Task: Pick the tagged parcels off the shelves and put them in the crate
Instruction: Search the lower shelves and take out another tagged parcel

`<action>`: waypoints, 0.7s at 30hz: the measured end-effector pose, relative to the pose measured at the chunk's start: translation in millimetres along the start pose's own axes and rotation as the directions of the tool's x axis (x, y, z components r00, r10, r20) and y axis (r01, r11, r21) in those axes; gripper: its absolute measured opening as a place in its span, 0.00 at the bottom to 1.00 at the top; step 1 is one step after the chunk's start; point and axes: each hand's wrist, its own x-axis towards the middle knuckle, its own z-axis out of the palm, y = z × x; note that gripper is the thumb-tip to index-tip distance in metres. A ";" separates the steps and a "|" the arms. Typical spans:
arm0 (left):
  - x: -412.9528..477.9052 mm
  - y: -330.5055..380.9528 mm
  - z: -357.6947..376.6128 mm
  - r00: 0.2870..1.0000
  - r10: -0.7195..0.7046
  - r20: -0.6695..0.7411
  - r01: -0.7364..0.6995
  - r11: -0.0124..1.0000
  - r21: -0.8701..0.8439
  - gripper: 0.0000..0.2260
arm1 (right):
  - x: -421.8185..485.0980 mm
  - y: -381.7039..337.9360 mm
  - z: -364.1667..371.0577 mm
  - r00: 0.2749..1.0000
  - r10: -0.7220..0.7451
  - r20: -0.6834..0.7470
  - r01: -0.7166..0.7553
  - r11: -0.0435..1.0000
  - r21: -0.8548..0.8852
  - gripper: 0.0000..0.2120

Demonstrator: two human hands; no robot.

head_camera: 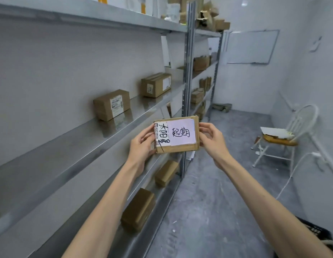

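hands: left hand (pixel 141 144) and right hand (pixel 211 138) grip the parcel (pixel 177 135) ends
parcel axis: left-right
crate (pixel 318 233): near right, right hand nearer

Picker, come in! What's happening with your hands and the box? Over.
Left hand, right hand: both gripping tagged parcel by its sides. Parcel off the shelf, not yet crated. Crate low right, partly behind right forearm.

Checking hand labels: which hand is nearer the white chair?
Right. The right hand grips the parcel on the side toward the white chair; the left hand grips its opposite side, by the shelves.
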 end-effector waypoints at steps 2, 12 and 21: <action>2.1 -1.0 14.7 0.997 0.003 0.073 -0.003 1.000 -0.004 0.16 | -8.4 -2.6 -15.1 0.998 0.004 -0.060 -0.003 1.000 0.006 0.11; 16.2 -23.0 151.2 0.938 -0.044 0.345 0.037 0.999 0.029 0.17 | -27.1 1.5 -146.9 0.938 0.027 -0.345 -0.048 0.997 -0.055 0.12; 29.5 -51.3 309.0 0.839 -0.079 0.539 0.066 0.997 0.044 0.16 | -17.8 30.4 -288.5 0.845 0.034 -0.534 -0.069 0.996 -0.047 0.13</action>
